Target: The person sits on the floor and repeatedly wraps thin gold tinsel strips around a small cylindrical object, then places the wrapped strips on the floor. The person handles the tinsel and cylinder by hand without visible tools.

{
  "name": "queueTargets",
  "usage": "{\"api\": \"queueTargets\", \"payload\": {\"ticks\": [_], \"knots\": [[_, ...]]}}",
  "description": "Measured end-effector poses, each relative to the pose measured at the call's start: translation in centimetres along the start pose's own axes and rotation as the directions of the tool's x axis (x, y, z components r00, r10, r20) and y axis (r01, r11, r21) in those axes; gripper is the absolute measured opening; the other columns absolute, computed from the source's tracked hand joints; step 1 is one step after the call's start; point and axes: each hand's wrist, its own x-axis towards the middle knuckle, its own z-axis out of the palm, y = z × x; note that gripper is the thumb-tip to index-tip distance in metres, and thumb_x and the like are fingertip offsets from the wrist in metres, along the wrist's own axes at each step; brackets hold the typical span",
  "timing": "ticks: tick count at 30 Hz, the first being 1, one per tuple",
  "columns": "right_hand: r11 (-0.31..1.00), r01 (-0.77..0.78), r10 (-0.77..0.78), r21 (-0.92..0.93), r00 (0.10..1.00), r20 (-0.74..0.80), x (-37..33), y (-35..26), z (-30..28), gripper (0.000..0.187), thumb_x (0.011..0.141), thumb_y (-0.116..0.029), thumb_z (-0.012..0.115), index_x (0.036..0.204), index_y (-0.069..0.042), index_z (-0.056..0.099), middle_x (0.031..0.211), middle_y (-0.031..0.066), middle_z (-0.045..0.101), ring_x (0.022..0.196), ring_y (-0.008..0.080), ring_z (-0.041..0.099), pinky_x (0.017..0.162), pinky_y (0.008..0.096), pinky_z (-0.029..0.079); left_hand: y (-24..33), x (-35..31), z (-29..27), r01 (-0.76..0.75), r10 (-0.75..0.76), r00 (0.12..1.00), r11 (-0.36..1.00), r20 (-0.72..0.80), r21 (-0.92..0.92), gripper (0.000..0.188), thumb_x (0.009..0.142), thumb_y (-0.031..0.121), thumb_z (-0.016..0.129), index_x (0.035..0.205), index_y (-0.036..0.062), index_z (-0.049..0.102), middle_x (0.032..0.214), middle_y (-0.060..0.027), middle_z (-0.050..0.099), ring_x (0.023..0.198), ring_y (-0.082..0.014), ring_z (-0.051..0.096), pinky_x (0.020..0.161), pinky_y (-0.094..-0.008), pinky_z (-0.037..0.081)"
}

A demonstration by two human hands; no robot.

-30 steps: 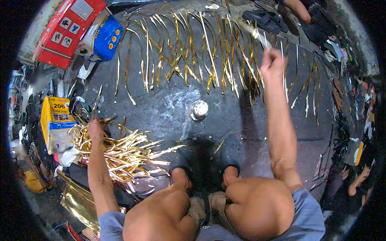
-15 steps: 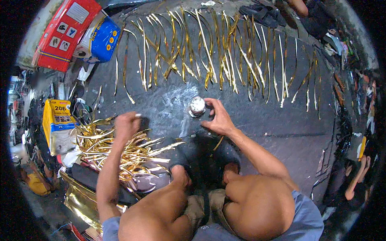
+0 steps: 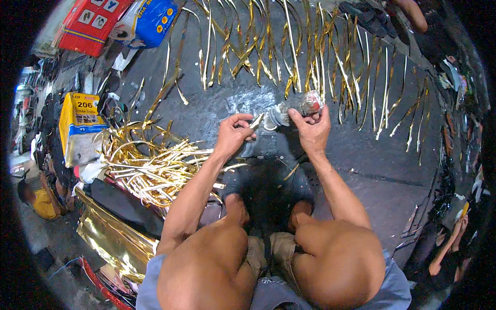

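My right hand [image 3: 311, 126] grips a small clear bottle [image 3: 294, 108] tipped on its side, neck pointing left. My left hand [image 3: 233, 134] pinches a thin gold strip [image 3: 256, 121] with its end at the bottle's mouth. Both hands are raised above the dark floor [image 3: 372, 165] in front of my knees. A loose pile of gold strips [image 3: 155, 165] lies by my left forearm. Further out, several gold strips [image 3: 289, 46] are laid side by side in a row on the floor.
A yellow and blue bag [image 3: 80, 126] lies left of the pile. A red box [image 3: 93, 23] and a blue packet [image 3: 150, 20] sit at the far left. Gold foil sheet [image 3: 113, 243] lies near my left knee. Sandals [image 3: 367, 15] and another person's foot [image 3: 413, 13] are far right.
My right hand came back from the far row, picked the bottle off the floor and lifted it. My left hand rose from the pile with a strip and met the bottle.
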Motion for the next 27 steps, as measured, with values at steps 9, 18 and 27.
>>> {"api": "queueTargets", "payload": {"ticks": [9,18,27], "knots": [[0.946,0.086,-0.091,-0.312,0.996,-0.001,-1.4,-0.6,0.2,0.056,0.072,-0.029,0.093,0.108,-0.004,0.056,0.080,0.0070,0.070,0.070,0.0172,0.069,0.065,0.0351,0.056,-1.8,-1.1,-0.8,0.396,-0.231,0.908,0.745,0.349,-0.537,0.042,0.090,-0.010,0.058,0.132,-0.0122,0.058,0.105,-0.0130,0.073,0.081,-0.0162,0.072,0.071,-0.0268,0.061],[0.941,0.103,-0.100,-0.323,0.995,0.025,0.5,-1.0,-1.6,0.059,0.072,-0.035,0.093,0.106,-0.003,0.057,0.077,0.0099,0.072,0.067,0.0179,0.071,0.062,0.0357,0.057,-0.4,4.0,0.8,-0.025,0.002,0.993,0.982,0.122,0.185,0.057,0.076,-0.007,0.072,0.132,-0.0082,0.060,0.081,-0.0099,0.073,0.059,-0.0138,0.066,0.054,-0.0288,0.054],[0.631,0.591,-0.403,-0.503,0.804,0.438,-0.4,4.7,1.4,0.070,0.082,-0.037,0.085,0.133,-0.001,0.053,0.103,0.0212,0.068,0.085,0.0391,0.071,0.071,0.0463,0.060,-0.9,5.6,1.0,-0.418,0.344,0.906,0.640,0.247,0.644,0.066,0.075,0.005,0.069,0.140,0.0061,0.058,0.101,-0.0139,0.071,0.094,-0.0333,0.072,0.089,-0.0404,0.058]]}}
